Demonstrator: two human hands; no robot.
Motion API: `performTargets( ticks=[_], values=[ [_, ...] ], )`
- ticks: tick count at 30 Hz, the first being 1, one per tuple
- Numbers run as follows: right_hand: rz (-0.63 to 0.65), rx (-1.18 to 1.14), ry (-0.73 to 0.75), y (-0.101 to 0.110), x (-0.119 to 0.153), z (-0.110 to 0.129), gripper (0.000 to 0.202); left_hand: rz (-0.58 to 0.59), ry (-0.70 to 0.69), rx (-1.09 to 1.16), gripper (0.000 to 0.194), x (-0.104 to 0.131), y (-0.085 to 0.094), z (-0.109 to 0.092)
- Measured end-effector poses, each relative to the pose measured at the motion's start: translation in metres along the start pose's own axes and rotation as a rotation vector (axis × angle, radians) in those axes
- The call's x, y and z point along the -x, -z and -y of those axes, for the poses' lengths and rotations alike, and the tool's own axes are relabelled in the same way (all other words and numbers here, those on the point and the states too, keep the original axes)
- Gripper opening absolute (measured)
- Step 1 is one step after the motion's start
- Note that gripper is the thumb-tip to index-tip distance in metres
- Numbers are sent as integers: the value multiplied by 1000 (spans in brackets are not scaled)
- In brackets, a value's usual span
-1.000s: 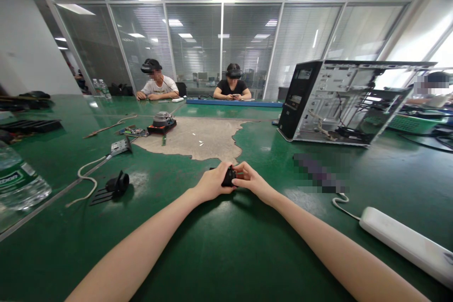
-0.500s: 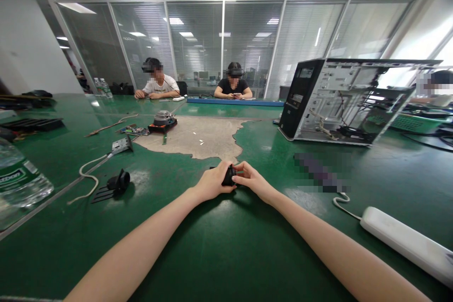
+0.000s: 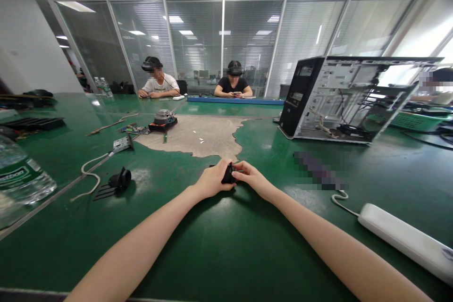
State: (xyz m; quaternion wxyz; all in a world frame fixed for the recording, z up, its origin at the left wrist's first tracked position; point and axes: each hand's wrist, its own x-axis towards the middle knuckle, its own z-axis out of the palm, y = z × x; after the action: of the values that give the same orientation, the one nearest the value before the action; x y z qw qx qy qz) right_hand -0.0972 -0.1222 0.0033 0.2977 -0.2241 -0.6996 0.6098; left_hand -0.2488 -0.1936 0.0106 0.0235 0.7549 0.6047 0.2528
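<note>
Both my hands meet around a small black part (image 3: 227, 174) at the middle of the green table; its kind is mostly hidden by fingers. My left hand (image 3: 212, 178) is wrapped round its left side, thumb along the near edge. Thumb and fingertips of my right hand (image 3: 250, 174) are closed on the right side of the same part. To the left lies a black plastic piece with a round mouth and long prongs (image 3: 119, 180). Behind it are a metal bracket (image 3: 122, 144) and a pale cord (image 3: 91, 177).
An opened computer case (image 3: 304, 99) stands at the right, near a blurred purplish object (image 3: 318, 170) and a white power strip (image 3: 403, 240). A water bottle (image 3: 21, 174) is at the left edge. A CPU cooler-like part (image 3: 163, 120) sits farther back. Two people sit opposite.
The view has shifted very slightly. My hands stay on the black part, with hardly any visible movement of the fingers.
</note>
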Motion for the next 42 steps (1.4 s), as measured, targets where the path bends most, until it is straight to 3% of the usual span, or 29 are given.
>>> performTargets(
  ticks=[4,8,13,20,25,30,36,42],
  values=[
    [56,-22,46,1,4,5,30,7,-1,5,61,2,2,-2],
    [1,-19,51,-1,4,4,21,-5,-13,5,62,3,2,-3],
    [-29,16,17,-1,0,-3,26,-7,-1,0,61,3,1,-3],
    [79,-11,83,1,5,5,30,-20,-16,-34,62,4,0,-1],
    [10,0,80,-2,5,3,23,-23,-11,-20,61,4,0,-1],
    [-25,30,35,-3,1,-3,28,-21,-21,-9,60,3,-1,-1],
    [66,11,65,0,5,4,28,-26,-36,-16,61,4,-1,2],
    [3,-10,67,-3,4,2,21,-34,-43,-15,61,4,-2,2]
  ],
)
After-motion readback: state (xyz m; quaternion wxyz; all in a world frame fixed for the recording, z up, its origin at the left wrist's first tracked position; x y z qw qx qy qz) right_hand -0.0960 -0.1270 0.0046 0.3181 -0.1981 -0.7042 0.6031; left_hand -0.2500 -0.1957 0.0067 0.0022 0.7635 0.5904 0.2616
